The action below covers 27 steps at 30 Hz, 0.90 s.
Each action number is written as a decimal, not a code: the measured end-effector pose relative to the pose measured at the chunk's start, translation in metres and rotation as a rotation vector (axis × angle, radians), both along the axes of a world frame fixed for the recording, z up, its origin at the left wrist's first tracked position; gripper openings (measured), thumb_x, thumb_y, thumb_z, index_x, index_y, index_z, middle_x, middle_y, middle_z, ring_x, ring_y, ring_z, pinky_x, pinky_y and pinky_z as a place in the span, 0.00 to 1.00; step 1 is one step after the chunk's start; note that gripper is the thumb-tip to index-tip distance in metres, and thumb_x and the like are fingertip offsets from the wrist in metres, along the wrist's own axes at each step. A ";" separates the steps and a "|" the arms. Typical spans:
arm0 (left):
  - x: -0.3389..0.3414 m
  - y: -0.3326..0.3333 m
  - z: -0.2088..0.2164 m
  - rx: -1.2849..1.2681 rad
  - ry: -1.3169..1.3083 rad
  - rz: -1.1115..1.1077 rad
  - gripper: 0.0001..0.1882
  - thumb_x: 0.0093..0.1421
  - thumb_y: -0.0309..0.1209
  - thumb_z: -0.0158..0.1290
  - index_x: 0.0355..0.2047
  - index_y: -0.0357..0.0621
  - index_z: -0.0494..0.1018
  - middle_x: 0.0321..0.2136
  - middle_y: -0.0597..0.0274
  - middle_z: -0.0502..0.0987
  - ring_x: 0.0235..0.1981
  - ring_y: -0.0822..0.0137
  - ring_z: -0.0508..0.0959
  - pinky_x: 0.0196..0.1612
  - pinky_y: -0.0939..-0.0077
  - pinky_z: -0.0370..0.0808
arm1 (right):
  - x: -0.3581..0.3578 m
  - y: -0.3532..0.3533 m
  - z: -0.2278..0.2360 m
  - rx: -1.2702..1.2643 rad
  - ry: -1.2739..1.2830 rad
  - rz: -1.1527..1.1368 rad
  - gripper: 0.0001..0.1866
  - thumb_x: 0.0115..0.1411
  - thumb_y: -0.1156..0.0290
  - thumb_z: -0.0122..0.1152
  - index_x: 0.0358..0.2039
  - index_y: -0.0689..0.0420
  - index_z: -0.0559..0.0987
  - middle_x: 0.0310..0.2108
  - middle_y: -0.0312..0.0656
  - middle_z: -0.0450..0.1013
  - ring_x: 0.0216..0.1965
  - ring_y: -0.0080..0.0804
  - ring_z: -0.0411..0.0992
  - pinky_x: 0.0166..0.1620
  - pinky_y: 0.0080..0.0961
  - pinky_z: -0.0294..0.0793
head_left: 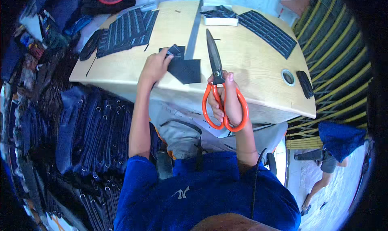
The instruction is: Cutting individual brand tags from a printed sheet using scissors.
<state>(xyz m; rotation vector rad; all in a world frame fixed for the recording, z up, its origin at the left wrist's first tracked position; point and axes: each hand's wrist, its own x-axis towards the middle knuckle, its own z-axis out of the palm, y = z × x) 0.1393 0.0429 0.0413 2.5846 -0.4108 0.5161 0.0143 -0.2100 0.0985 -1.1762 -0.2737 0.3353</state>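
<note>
Head view shows the right hand with its grip closed around the orange-handled scissors, whose blades point away from the person. On the table, the left hand touches a small dark piece beside a larger dark sheet; whether this grip pinches it, I cannot tell.

Look at these scissors: dark metal blades with a dull sheen, running into handles of glossy orange, plastic by the look of it! The black sheet is matt, the tabletop smooth pale wood-grain, the shirt blue cloth.
</note>
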 end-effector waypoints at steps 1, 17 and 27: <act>0.008 0.000 0.000 -0.008 0.016 0.002 0.16 0.60 0.35 0.48 0.44 0.37 0.68 0.26 0.37 0.75 0.31 0.40 0.75 0.35 0.52 0.70 | 0.001 -0.004 0.000 -0.016 0.011 -0.010 0.29 0.65 0.43 0.27 0.40 0.59 0.62 0.10 0.33 0.55 0.06 0.17 0.52 0.10 0.15 0.54; 0.114 -0.007 0.026 -0.072 -0.039 0.059 0.18 0.60 0.40 0.48 0.39 0.34 0.68 0.33 0.34 0.74 0.39 0.38 0.73 0.41 0.56 0.69 | -0.008 -0.054 -0.006 -0.063 0.003 -0.146 0.27 0.66 0.44 0.28 0.41 0.57 0.62 0.10 0.32 0.56 0.06 0.17 0.52 0.09 0.15 0.53; -0.029 -0.080 0.089 -0.995 0.179 -0.208 0.09 0.63 0.32 0.48 0.37 0.37 0.70 0.27 0.60 0.77 0.26 0.73 0.78 0.29 0.80 0.74 | -0.013 -0.072 -0.026 -0.163 -0.149 -0.225 0.25 0.62 0.53 0.51 0.47 0.57 0.54 0.14 0.30 0.58 0.15 0.15 0.56 0.18 0.14 0.55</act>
